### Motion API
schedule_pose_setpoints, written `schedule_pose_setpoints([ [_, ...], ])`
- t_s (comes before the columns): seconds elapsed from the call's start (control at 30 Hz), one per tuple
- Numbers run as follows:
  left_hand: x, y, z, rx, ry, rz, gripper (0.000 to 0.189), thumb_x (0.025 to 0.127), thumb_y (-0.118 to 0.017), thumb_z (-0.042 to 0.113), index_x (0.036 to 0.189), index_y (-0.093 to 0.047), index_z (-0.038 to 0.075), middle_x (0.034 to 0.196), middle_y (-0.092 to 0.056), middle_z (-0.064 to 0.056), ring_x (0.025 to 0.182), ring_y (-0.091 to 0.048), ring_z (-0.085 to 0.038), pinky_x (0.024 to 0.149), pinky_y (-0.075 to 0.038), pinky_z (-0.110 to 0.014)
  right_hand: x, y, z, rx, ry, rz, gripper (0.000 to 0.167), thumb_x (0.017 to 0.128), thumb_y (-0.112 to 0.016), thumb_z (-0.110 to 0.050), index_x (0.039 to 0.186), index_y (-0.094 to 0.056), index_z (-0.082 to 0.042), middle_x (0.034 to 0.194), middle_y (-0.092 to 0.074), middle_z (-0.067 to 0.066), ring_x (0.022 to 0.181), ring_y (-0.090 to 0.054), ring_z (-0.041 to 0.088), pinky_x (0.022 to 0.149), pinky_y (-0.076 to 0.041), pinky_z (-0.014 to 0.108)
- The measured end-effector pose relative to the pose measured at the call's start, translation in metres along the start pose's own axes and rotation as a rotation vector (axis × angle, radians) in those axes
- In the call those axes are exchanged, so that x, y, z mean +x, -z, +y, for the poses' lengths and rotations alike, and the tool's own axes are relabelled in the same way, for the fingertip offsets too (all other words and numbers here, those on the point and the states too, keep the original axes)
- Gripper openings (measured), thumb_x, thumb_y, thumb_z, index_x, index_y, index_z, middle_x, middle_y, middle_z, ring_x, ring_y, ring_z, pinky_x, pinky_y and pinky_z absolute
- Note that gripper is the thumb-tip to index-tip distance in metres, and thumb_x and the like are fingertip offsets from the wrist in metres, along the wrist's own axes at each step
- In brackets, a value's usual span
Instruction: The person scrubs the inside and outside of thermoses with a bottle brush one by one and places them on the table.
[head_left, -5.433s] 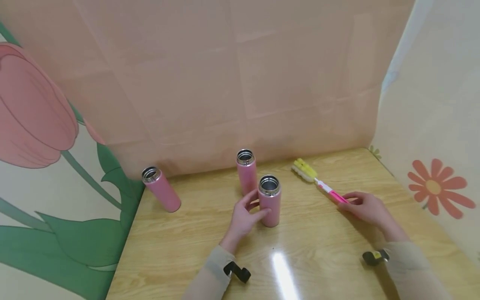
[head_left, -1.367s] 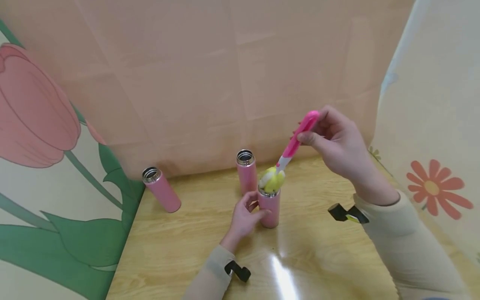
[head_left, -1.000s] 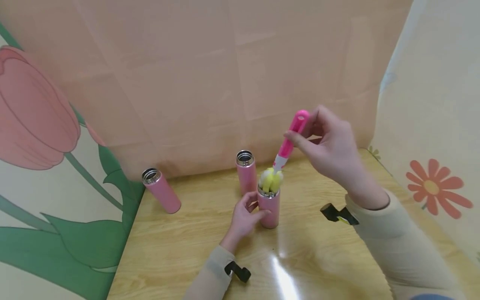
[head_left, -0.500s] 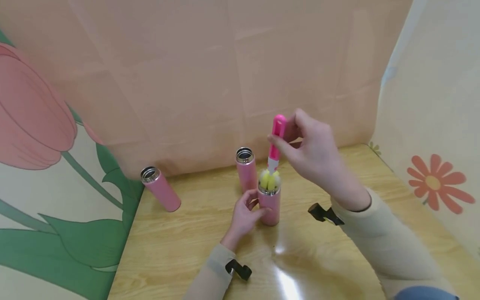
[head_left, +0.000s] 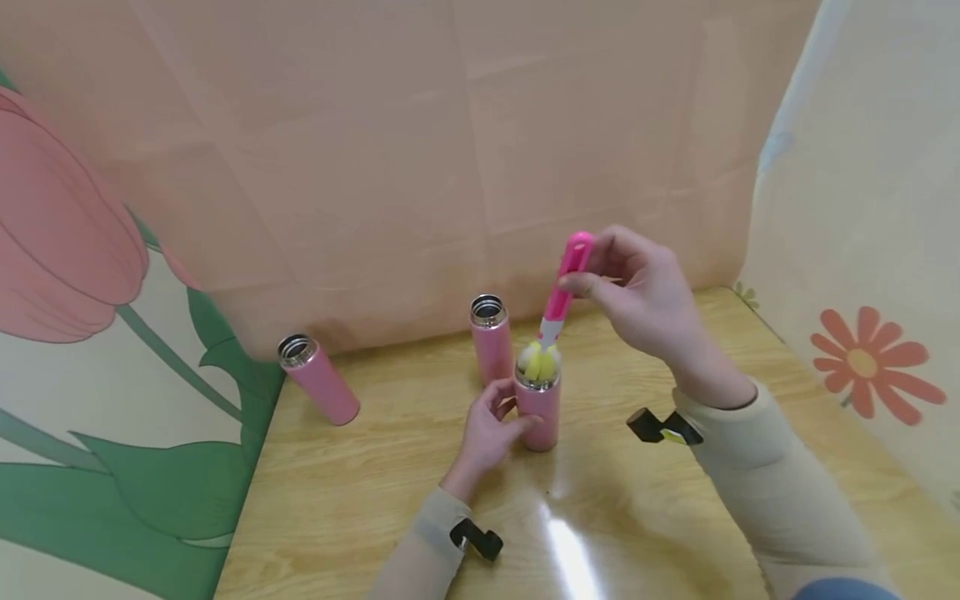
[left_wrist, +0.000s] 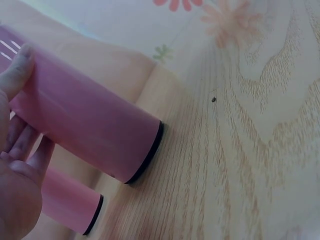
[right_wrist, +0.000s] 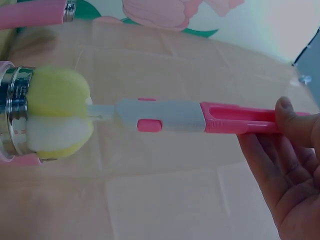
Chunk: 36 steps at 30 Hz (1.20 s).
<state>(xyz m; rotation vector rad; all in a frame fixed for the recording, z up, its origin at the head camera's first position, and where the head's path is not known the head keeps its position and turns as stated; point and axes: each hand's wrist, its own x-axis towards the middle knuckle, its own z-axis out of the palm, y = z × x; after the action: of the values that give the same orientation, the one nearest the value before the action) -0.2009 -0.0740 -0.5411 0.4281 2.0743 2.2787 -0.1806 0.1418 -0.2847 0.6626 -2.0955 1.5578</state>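
My left hand (head_left: pixel 487 433) grips a pink bottle (head_left: pixel 540 421) with a steel neck, which stands upright on the table. In the left wrist view the thumb and fingers wrap the side of that bottle (left_wrist: pixel 95 110). My right hand (head_left: pixel 648 292) pinches the pink handle of a bottle brush (head_left: pixel 566 287) between thumb and fingers. The brush's yellow and white sponge head (head_left: pixel 538 362) sits partly in the bottle's mouth, its upper part bulging above the rim; the lower part is hidden inside. The right wrist view shows the sponge (right_wrist: pixel 57 107) pressed against the steel neck (right_wrist: pixel 17 110).
A second pink bottle (head_left: pixel 491 337), lidless, stands right behind the held one. A third open pink bottle (head_left: pixel 322 383) stands at the table's left. The wooden table (head_left: pixel 360 500) ends against a peach cloth backdrop (head_left: pixel 360 167).
My right hand has lifted the brush off the table and brought its sponge into the bottle's mouth. Lately the handle swung left to upright, then leaned right again. The left hand has kept its hold.
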Motion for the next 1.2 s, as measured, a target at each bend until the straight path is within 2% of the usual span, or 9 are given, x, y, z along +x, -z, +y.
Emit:
schedule_pose_setpoints([
  [0.17, 0.000, 0.001, 0.002, -0.001, 0.003, -0.002, 0.056, 0.083, -0.086, -0.010, 0.133, -0.064, -0.001, 0.138, -0.067, -0.013, 0.131, -0.063, -0.032, 0.113, -0.051, -0.042, 0.002, 0.002, 0.001, 0.022, -0.028, -0.066, 0.013, 0.094, -0.078, 0.006, 0.104, -0.072, 0.001, 0.097, -0.077, 0.008, 0.083, -0.075, 0.020, 0.071, -0.062, 0.024],
  [0.3, -0.001, 0.001, 0.002, -0.005, 0.012, -0.010, 0.056, 0.084, -0.085, -0.010, 0.135, -0.064, 0.000, 0.140, -0.066, -0.012, 0.132, -0.062, -0.032, 0.114, -0.051, -0.041, 0.001, 0.004, 0.005, 0.034, -0.048, -0.122, 0.011, 0.097, -0.074, 0.008, 0.104, -0.070, 0.000, 0.099, -0.078, 0.010, 0.085, -0.075, 0.021, 0.073, -0.062, 0.025],
  [0.53, -0.002, 0.000, 0.005, 0.000, 0.020, -0.001, 0.055, 0.085, -0.085, -0.010, 0.135, -0.065, 0.002, 0.141, -0.067, -0.010, 0.134, -0.061, -0.030, 0.114, -0.050, -0.036, 0.003, 0.008, 0.018, 0.049, -0.028, -0.250, 0.010, 0.101, -0.066, 0.010, 0.106, -0.069, 0.002, 0.101, -0.078, 0.008, 0.089, -0.075, 0.019, 0.079, -0.063, 0.027],
  [0.7, -0.002, 0.000, 0.005, -0.002, 0.031, -0.001, 0.057, 0.085, -0.084, -0.010, 0.136, -0.065, 0.003, 0.142, -0.066, -0.010, 0.136, -0.060, -0.029, 0.114, -0.050, -0.035, 0.003, 0.008, 0.023, 0.085, -0.023, -0.310, 0.013, 0.101, -0.062, 0.013, 0.108, -0.068, 0.004, 0.101, -0.077, 0.010, 0.090, -0.077, 0.020, 0.082, -0.064, 0.030],
  [0.87, -0.001, 0.001, 0.004, -0.003, 0.041, 0.000, 0.058, 0.085, -0.085, -0.009, 0.138, -0.064, 0.005, 0.143, -0.066, -0.008, 0.137, -0.059, -0.028, 0.115, -0.049, -0.034, 0.003, 0.004, 0.028, 0.034, -0.058, -0.285, 0.008, 0.102, -0.065, 0.008, 0.108, -0.065, 0.002, 0.103, -0.077, 0.012, 0.088, -0.074, 0.021, 0.078, -0.063, 0.028],
  [1.0, 0.001, 0.002, 0.002, -0.011, 0.019, 0.002, 0.057, 0.086, -0.084, -0.009, 0.137, -0.064, 0.003, 0.142, -0.066, -0.011, 0.137, -0.059, -0.030, 0.116, -0.048, -0.036, -0.001, -0.006, 0.038, -0.038, -0.094, -0.276, 0.010, 0.099, -0.074, 0.002, 0.103, -0.066, -0.002, 0.098, -0.076, 0.010, 0.087, -0.074, 0.021, 0.078, -0.063, 0.028],
  [1.1, 0.000, 0.001, 0.002, -0.005, 0.016, 0.000, 0.055, 0.086, -0.084, -0.008, 0.136, -0.064, 0.002, 0.142, -0.066, -0.011, 0.136, -0.060, -0.031, 0.115, -0.049, -0.037, -0.010, -0.019, 0.053, -0.104, -0.110, -0.309, 0.013, 0.096, -0.081, -0.005, 0.099, -0.068, -0.008, 0.092, -0.076, 0.004, 0.086, -0.074, 0.019, 0.078, -0.063, 0.029],
  [1.2, 0.000, 0.000, 0.003, 0.005, 0.034, -0.009, 0.055, 0.087, -0.085, -0.005, 0.136, -0.065, 0.005, 0.142, -0.066, -0.009, 0.134, -0.061, -0.030, 0.114, -0.050, -0.037, -0.024, -0.031, 0.069, -0.148, -0.123, -0.278, 0.015, 0.094, -0.085, -0.009, 0.095, -0.070, -0.011, 0.087, -0.074, -0.001, 0.082, -0.072, 0.017, 0.075, -0.063, 0.028],
])
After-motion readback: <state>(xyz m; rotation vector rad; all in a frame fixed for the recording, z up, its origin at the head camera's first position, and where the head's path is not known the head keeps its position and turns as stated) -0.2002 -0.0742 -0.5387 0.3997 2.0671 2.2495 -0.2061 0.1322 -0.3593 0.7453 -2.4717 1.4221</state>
